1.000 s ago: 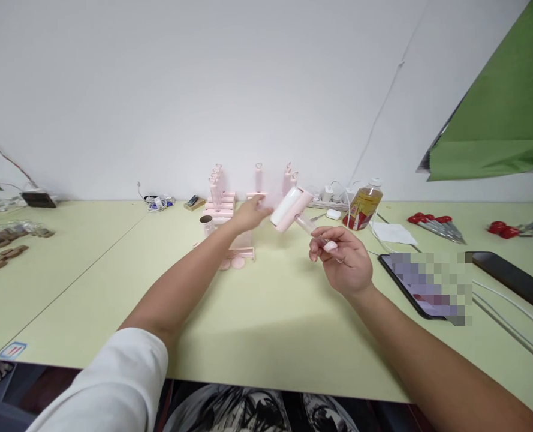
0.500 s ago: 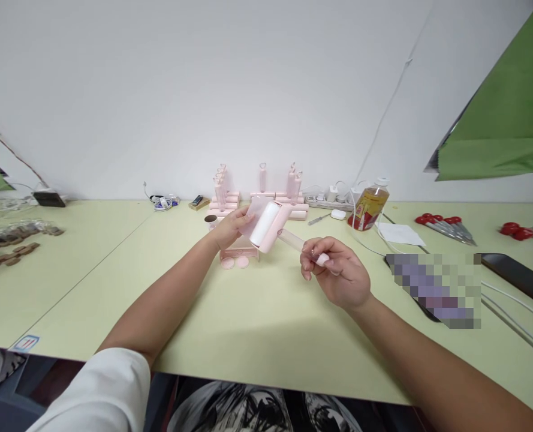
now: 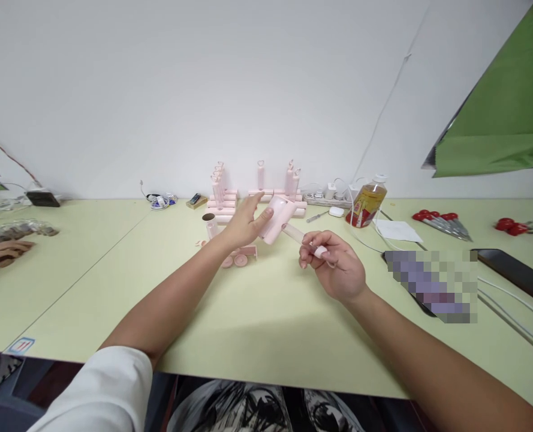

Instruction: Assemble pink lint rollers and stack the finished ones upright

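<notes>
A pink lint roller (image 3: 275, 221) is held above the table, tilted, with its pink cover over the roll. My right hand (image 3: 338, 267) grips the clear handle (image 3: 294, 234) near its white end. At the roller's left edge is my left hand (image 3: 247, 223), fingers stretched out and apart, the thumb lying against the cover. Whether its other fingers touch the back of the roller is hidden. Below the left wrist, a pink open casing (image 3: 247, 253) lies on the table with round pink discs (image 3: 241, 260). A cup-like cylinder (image 3: 209, 223) with a dark inside stands beside that wrist.
Several finished-looking pink lint rollers (image 3: 223, 204) stand handle-up by the wall. To the right are a drink bottle (image 3: 367, 203), a power strip (image 3: 327, 201), red-handled tools (image 3: 441, 222), a phone (image 3: 518, 276) and cables. Another person's hand (image 3: 0, 253) rests at the far left.
The white roll was exposed beside a raised flap; now the pink cover lies over it. My left hand has loosened from the flap, its fingers straightening. My right hand keeps its grip.
</notes>
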The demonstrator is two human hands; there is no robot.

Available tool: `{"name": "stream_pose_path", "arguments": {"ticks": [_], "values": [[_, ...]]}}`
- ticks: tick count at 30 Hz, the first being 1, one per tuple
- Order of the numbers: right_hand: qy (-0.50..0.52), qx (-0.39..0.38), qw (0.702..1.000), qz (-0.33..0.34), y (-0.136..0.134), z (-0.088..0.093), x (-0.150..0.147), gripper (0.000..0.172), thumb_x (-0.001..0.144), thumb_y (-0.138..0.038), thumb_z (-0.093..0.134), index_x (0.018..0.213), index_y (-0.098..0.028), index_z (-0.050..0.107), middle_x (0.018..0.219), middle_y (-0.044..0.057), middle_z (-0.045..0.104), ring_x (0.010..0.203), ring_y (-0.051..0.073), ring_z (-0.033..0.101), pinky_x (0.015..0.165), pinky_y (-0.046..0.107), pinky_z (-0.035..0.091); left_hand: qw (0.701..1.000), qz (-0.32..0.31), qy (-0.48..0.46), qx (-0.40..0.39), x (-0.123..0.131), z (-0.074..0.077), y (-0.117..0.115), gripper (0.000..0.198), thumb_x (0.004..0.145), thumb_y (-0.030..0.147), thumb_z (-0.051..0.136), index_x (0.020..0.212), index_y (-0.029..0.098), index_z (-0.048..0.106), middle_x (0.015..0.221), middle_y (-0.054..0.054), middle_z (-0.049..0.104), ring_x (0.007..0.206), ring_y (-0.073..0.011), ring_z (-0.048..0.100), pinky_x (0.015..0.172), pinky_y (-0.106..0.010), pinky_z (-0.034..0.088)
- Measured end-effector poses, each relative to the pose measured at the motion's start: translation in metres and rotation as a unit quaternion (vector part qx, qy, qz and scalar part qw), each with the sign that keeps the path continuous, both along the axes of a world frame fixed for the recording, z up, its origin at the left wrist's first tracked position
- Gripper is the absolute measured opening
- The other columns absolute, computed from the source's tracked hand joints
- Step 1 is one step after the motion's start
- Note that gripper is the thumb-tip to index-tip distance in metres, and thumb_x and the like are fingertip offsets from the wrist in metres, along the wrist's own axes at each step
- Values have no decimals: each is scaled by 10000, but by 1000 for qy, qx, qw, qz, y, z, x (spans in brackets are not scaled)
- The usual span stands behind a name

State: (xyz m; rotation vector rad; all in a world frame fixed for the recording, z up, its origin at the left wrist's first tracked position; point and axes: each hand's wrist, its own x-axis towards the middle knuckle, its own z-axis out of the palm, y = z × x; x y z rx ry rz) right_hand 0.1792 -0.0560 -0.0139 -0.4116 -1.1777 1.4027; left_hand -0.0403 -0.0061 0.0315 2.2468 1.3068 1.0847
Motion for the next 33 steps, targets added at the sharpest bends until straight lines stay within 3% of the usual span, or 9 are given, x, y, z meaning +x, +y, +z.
{"name": "stream_pose_path", "arguments": {"ticks": [1,3,5,8,11,13,15,21,33], "values": [[-3,1,1000,-7,0,0,-1,111,696,-164,577,762,-207,656,927,31,583,677,157,592,576,321,466,996,23,48,75,5,4,-4,536,933,463,420,1395,191,426,1296,-134,540,1162,-274,500,939,-389,399],[-8,9,1000,-20,-2,-1,-4,84,726,-180,580,761,-206,651,957,28,563,703,154,594,609,331,482,973,-10,166,161,19,9,-13,471,912,355,461,1351,184,474,1147,-123,599,1072,-263,540,894,-384,413],[-16,34,999,-27,-5,-2,-7,66,766,-217,581,770,-209,646,979,28,547,709,152,590,631,343,495,950,-64,256,168,35,7,-21,426,874,279,500,1289,188,525,1010,-92,628,913,-233,587,773,-345,434],[-30,92,995,-33,-13,0,-11,124,837,-323,566,852,-227,644,1067,43,538,777,174,598,700,386,522,937,-56,299,170,53,2,-24,265,834,268,550,1074,192,632,886,-64,615,779,-208,588,642,-312,408],[-40,141,988,-51,-21,5,-15,343,843,-425,588,1166,-313,567,1355,57,439,977,230,600,813,455,531,945,-31,271,179,54,3,-11,203,845,249,535,1002,200,655,934,-68,601,782,-192,588,608,-293,390],[-57,162,983,-71,-25,6,-17,528,826,-441,617,1317,-378,434,1507,39,286,1065,247,575,842,472,533,960,-20,226,162,49,10,4,177,848,257,538,958,195,663,990,-72,600,794,-181,591,622,-285,402],[-84,165,979,-80,-26,3,-19,549,842,-427,607,1342,-400,382,1532,37,244,1054,234,577,818,456,546,978,-7,173,119,41,20,22,147,825,289,581,877,177,658,952,-63,620,795,-179,596,668,-288,428],[-126,99,986,-51,-18,-20,-26,403,907,-351,545,1290,-329,420,1235,79,490,827,161,617,684,368,552,996,88,30,16,20,41,84,419,741,185,642,1153,178,568,944,-47,684,819,-173,619,744,-284,462],[-180,23,983,-25,-20,-23,-30,289,867,-292,567,1150,-243,539,1077,66,576,752,140,612,652,333,533,962,264,39,-56,-4,16,195,422,707,112,597,1118,205,585,1094,-67,657,934,-209,599,788,-307,464]]}}
